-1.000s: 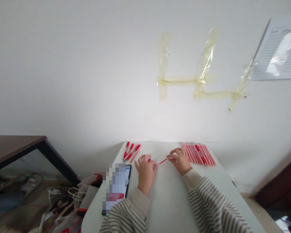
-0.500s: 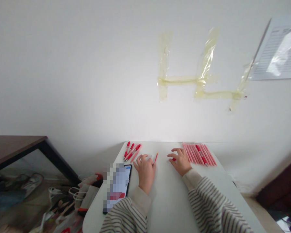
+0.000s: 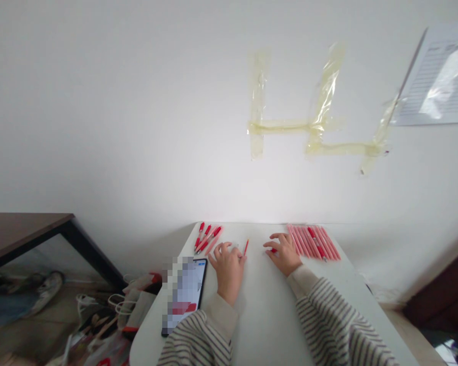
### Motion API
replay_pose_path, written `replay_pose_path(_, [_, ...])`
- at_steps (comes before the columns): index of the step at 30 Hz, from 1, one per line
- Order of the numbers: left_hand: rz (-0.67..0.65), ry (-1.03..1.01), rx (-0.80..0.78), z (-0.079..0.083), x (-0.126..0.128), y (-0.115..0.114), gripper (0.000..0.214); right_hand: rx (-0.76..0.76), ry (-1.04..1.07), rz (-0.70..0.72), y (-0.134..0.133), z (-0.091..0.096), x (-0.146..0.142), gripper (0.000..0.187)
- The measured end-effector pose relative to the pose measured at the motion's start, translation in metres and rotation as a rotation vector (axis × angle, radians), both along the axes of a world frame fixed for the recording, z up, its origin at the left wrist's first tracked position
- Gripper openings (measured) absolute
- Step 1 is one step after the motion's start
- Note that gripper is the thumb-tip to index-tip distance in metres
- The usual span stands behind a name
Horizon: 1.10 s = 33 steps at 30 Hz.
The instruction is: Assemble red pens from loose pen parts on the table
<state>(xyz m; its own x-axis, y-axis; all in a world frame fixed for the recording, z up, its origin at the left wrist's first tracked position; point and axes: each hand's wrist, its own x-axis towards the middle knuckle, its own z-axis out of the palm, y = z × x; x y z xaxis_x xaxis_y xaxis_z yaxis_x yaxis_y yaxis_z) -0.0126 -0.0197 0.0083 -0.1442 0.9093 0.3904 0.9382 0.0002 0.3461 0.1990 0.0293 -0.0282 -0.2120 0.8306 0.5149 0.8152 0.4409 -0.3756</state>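
My left hand (image 3: pixel 229 268) is over the white table, fingers curled. A thin red pen refill (image 3: pixel 246 247), orange at its top end, sticks up from beside its thumb and appears pinched there. My right hand (image 3: pixel 285 256) has thumb and fingers closed around a small red pen part (image 3: pixel 274 250), mostly hidden. Just right of that hand is a row of pink pen barrels (image 3: pixel 305 243), with one red pen (image 3: pixel 316 244) lying on top. Beyond my left hand is a loose group of red pens (image 3: pixel 207 238) and pink barrels.
A phone (image 3: pixel 187 295), its screen partly pixelated, lies along the left of the white table (image 3: pixel 267 325). Bags (image 3: pixel 133 307) crowd the floor at left, beside a dark desk (image 3: pixel 26 231) and a person's shoe (image 3: pixel 50 290). The wall (image 3: pixel 156 112) bears yellowed tape and a paper sheet.
The left thumb and the refill have shifted very slightly. My right hand stays in place. At far left, the other person's shoe has moved a little.
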Motion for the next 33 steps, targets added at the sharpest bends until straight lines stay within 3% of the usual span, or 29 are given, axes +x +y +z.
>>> replay_pose_path(8, [0.171,0.138,0.056,0.000,-0.006,-0.003,0.023,0.009,-0.017,-0.002,0.002,-0.003,0.002,0.022])
replay_pose_path(14, [0.175,0.142,0.049,0.000,-0.007,-0.002,0.025,0.018,-0.031,-0.002,0.005,-0.006,0.004,0.022])
replay_pose_path(18, [0.116,0.094,0.058,0.003,-0.007,-0.001,0.020,0.039,-0.034,0.009,0.005,-0.005,0.004,0.022])
replay_pose_path(26, [-0.126,-0.054,0.099,0.002,0.001,0.001,0.010,0.079,-0.006,0.070,0.000,0.005,0.000,0.022])
replay_pose_path(33, [-0.182,-0.110,0.085,-0.002,0.002,0.001,0.009,0.075,-0.028,0.124,-0.002,0.006,-0.001,0.018])
